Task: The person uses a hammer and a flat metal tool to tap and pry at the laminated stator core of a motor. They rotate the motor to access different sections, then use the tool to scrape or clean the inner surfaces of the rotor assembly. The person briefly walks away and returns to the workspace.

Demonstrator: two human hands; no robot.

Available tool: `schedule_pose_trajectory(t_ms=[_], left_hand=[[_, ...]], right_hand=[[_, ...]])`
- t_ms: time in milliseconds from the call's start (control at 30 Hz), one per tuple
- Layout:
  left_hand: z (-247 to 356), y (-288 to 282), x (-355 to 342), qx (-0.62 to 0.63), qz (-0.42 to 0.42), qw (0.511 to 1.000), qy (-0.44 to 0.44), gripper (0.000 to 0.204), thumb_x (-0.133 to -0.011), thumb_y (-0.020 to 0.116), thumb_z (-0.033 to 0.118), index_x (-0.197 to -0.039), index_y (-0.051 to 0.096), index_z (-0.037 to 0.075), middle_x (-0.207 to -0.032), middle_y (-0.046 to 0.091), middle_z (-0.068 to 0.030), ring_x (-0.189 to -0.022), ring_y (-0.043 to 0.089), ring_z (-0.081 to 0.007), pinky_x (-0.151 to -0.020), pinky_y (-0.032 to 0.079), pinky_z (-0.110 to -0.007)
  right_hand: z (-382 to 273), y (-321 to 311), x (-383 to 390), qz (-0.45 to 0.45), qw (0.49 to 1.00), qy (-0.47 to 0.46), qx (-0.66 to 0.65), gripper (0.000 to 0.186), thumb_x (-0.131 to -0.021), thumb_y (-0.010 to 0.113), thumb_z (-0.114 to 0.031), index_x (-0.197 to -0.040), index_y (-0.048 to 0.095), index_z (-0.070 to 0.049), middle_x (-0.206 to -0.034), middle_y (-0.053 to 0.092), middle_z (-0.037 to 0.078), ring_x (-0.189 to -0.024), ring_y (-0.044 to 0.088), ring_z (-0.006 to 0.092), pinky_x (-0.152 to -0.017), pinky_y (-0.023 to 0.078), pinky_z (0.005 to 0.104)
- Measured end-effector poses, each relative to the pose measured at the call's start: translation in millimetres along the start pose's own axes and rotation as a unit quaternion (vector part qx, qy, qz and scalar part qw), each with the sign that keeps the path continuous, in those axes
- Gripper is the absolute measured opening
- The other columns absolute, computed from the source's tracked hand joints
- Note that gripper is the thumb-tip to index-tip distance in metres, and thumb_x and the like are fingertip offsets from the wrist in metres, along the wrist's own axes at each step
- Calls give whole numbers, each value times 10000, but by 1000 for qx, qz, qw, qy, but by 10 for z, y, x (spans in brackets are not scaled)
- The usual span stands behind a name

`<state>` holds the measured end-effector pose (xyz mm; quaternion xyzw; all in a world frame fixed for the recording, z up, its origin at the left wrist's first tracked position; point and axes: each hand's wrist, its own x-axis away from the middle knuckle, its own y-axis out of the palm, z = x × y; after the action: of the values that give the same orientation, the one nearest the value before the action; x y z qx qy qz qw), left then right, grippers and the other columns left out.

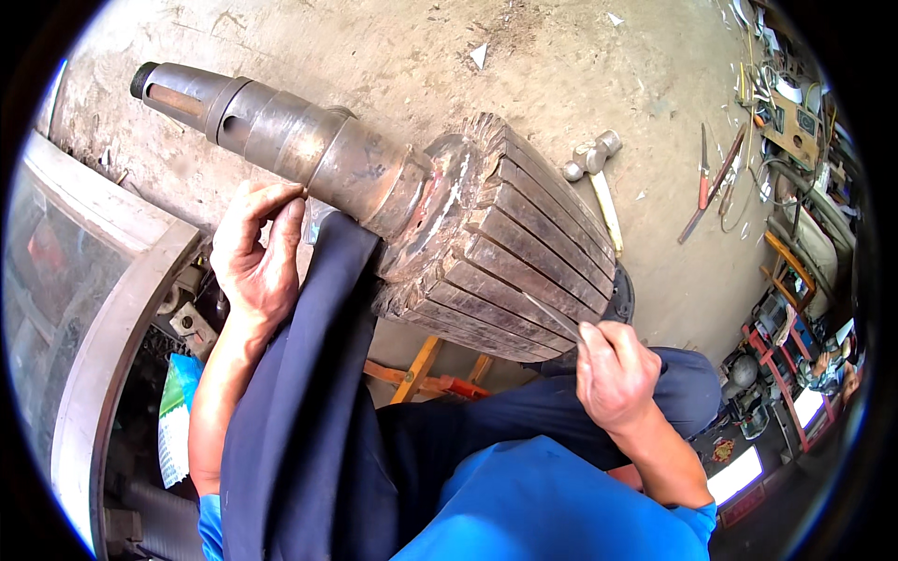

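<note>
In front of me lies a large steel rotor with a tapered, slotted body [533, 248] and a stepped shaft [290, 131] pointing to the upper left. My right hand [617, 374] is closed round a thin, pointed metal pick [552, 315]. Its tip rests at a slot on the body's near side. Beside the shaft, my left hand [257, 248] has thumb and forefinger pinched together. Something small and dark shows at those fingertips, too small to name. My raised left knee is next to that hand, against the rotor's near side.
A ball-headed hammer [599, 178] lies on the floor beyond the rotor. Farther right are a red-handled file [703, 178] and a long dark tool [716, 187]. A framed glass panel [112, 243] stands at left. Cables and tools clutter the right edge. Orange bars [416, 369] show below the rotor.
</note>
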<state>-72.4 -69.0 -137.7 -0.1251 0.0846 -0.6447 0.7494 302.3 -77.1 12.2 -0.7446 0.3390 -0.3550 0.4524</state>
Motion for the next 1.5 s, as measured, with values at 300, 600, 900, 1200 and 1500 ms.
schedule_pose_trajectory(t_ms=[300, 600, 900, 1200, 1500], left_hand=[[68, 94, -15, -10, -15, 1000, 15, 186, -957, 697, -90, -1130, 711, -24, -1039, 706, -124, -922, 676, -172, -842, 553, -278], [27, 123, -23, 41, -17, 999, -15, 191, -966, 695, -92, -1149, 704, -36, -1096, 694, -123, -1004, 665, -178, -912, 530, -272], [5, 81, 8, 69, 11, 997, -45, 182, -995, 676, -63, -1172, 713, -38, -1053, 722, -109, -911, 685, -162, -864, 565, -293], [38, 182, 15, 80, 5, 995, -61, 194, -984, 689, -70, -1174, 717, -40, -1048, 736, -122, -930, 699, -167, -880, 575, -301], [102, -11, 26, 58, 5, 997, -53, 168, -993, 668, -79, -1155, 697, -49, -1039, 686, -108, -928, 675, -164, -865, 560, -291]], right_hand=[[-177, 182, -374, 45, 998, -29, -36, 288, -780, 742, -20, -1065, 738, 23, -886, 644, 95, -702, 679, 228, -580, 548, 317], [-94, 127, -10, 36, 999, 25, -7, 303, -785, 751, -12, -1088, 747, 11, -906, 658, 105, -709, 694, 235, -559, 557, 326], [57, 6, 268, 74, 997, 20, -9, 240, -781, 739, -16, -1018, 716, 16, -856, 649, 97, -648, 669, 221, -517, 528, 317], [46, 151, 143, 104, 994, 21, -36, 130, -797, 680, -100, -905, 668, -29, -879, 622, 72, -625, 644, 200, -505, 510, 316], [91, -28, 247, 47, 998, 18, -27, 194, -747, 738, 3, -936, 704, 29, -894, 674, 116, -665, 684, 223, -539, 547, 324]])
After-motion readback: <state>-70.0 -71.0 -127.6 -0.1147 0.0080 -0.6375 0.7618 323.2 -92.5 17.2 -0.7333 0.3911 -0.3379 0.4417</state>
